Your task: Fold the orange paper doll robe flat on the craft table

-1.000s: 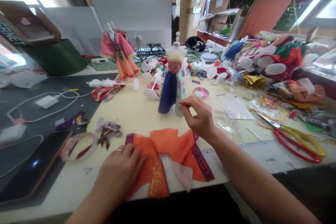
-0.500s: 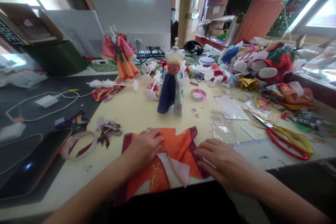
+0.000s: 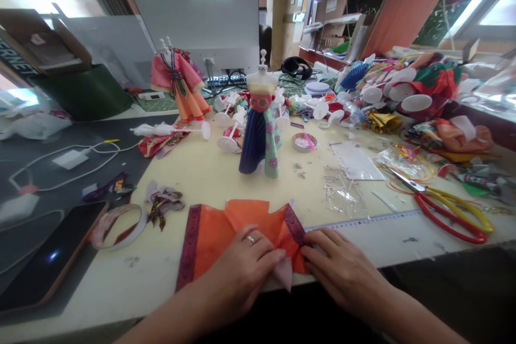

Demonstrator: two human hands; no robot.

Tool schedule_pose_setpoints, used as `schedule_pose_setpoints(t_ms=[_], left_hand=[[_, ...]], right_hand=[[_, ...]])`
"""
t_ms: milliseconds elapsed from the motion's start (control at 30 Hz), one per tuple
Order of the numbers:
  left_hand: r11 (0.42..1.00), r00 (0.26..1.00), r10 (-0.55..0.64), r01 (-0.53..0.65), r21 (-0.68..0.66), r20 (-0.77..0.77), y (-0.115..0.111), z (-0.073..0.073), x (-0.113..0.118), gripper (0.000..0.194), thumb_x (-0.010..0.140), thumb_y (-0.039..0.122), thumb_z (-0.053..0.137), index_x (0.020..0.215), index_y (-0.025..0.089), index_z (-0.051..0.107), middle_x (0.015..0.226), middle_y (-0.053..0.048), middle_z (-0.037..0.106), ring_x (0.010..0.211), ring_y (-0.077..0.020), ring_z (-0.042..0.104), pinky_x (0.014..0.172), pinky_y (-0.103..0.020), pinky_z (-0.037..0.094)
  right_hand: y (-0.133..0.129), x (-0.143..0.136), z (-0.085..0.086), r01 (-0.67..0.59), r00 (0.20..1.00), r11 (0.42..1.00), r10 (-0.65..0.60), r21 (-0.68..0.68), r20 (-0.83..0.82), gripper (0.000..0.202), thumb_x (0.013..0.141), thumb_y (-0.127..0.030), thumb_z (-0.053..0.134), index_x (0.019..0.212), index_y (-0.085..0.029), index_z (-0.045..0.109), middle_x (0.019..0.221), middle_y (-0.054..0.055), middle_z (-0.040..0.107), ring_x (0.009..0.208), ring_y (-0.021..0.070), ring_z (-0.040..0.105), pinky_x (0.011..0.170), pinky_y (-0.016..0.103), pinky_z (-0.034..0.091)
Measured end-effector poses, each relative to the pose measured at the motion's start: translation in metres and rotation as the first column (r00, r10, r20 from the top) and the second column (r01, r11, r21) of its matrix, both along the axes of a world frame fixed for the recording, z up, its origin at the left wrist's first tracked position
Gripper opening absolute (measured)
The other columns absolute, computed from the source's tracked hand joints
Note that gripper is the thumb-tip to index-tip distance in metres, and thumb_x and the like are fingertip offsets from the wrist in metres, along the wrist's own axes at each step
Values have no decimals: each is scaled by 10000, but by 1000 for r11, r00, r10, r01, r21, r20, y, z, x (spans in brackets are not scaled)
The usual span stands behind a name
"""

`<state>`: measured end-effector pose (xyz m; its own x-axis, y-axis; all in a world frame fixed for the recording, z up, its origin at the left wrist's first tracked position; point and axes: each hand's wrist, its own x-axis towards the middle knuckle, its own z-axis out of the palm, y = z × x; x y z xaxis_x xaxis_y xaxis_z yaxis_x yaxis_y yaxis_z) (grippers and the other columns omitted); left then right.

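A small orange doll jacket (image 3: 217, 228) with purple patterned trim lies flat at the near edge of the cream table (image 3: 209, 169). My left hand (image 3: 242, 269), a ring on one finger, presses down on the jacket's middle and pinches its fabric. My right hand (image 3: 342, 266) rests on the jacket's right purple edge, fingertips meeting the left hand's. A pale pink lining piece pokes out between both hands. Beyond the jacket stands a white mini mannequin (image 3: 261, 118) in a navy and mint skirt.
Red-and-yellow scissors (image 3: 451, 212) and a clear ruler (image 3: 363, 220) lie at the right. A ribbon roll (image 3: 116, 226) and phone (image 3: 48, 258) sit left. A dressed pink-orange doll stand (image 3: 177, 83) is at the back, with white stands and fabric scraps piled far right.
My right hand came down from near the mannequin to the jacket's right edge. My left hand slid right across the jacket, and both hands now meet at its lower middle.
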<state>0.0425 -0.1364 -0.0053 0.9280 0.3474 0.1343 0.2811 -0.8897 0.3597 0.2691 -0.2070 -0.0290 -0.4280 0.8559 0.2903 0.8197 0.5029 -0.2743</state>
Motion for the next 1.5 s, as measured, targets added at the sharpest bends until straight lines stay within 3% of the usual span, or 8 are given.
schedule_pose_setpoints(t_ms=[233, 367, 600, 767, 900, 1067, 1233, 1500], left_hand=[[991, 997, 71, -66, -116, 42, 5, 14, -28, 130, 829, 148, 514, 883, 206, 617, 879, -53, 612, 872, -196, 546, 907, -414, 424], [980, 980, 144, -123, -155, 134, 12, 16, -36, 147, 847, 119, 495, 777, 192, 602, 800, -33, 607, 835, -172, 545, 858, -367, 443], [944, 944, 290, -309, 116, 158, 21, -8, -36, 236, 865, 211, 498, 1080, 171, 588, 1083, -101, 628, 1020, -231, 575, 874, -388, 486], [944, 962, 269, -257, 205, -33, 31, -23, -42, 567, 851, 387, 528, 1338, 135, 384, 1332, -160, 504, 1231, -285, 462, 992, -483, 412], [948, 968, 249, -235, 217, -41, 42, -25, -47, 559, 869, 362, 504, 1357, 135, 355, 1362, -157, 476, 1285, -261, 405, 1039, -485, 362], [928, 961, 256, -273, 253, 100, 40, -23, -56, 411, 853, 280, 537, 1241, 146, 507, 1247, -142, 579, 1189, -263, 499, 996, -457, 417], [867, 870, 437, -475, 150, 228, 53, -15, -56, 223, 871, 189, 471, 1030, 155, 624, 1027, -102, 673, 966, -220, 609, 886, -415, 484], [829, 829, 559, -558, -6, 9, 98, -2, -35, 134, 809, 178, 513, 788, 163, 644, 814, -51, 642, 781, -179, 600, 726, -300, 476]], right_hand=[[-3, 3, 0, -8, 1000, 999, 7, -33, -12, 235, 880, -106, 382, 912, -151, 611, 905, 97, 537, 828, 215, 470, 721, 377, 424], [-3, 4, 1, -46, 999, 998, 46, -37, -14, 238, 881, -106, 378, 775, -156, 585, 809, 73, 516, 758, 194, 441, 704, 366, 398], [-10, 3, 4, -127, 991, 992, 126, -7, -50, 192, 878, -116, 416, 779, -161, 574, 737, 46, 518, 690, 169, 427, 713, 363, 396], [-7, -3, 4, -126, 991, 992, 125, -21, -37, 159, 887, -154, 441, 843, -164, 594, 839, 75, 556, 792, 192, 490, 730, 363, 424], [-4, -4, 3, -114, 993, 993, 113, -8, -42, 178, 886, -141, 429, 901, -163, 605, 899, 94, 570, 849, 212, 518, 759, 387, 442], [-2, -3, 3, -108, 990, 991, 114, 80, -77, 204, 889, -137, 417, 887, -179, 616, 883, 89, 590, 813, 202, 542, 755, 374, 464], [1, -3, -1, -106, 988, 989, 117, 101, -104, 197, 886, -137, 431, 865, -180, 623, 849, 81, 594, 777, 190, 549, 726, 355, 474], [1, -2, -13, -110, 983, 991, 119, 71, -138, 220, 858, -85, 427, 960, -152, 610, 912, 108, 581, 832, 222, 530, 716, 388, 471]])
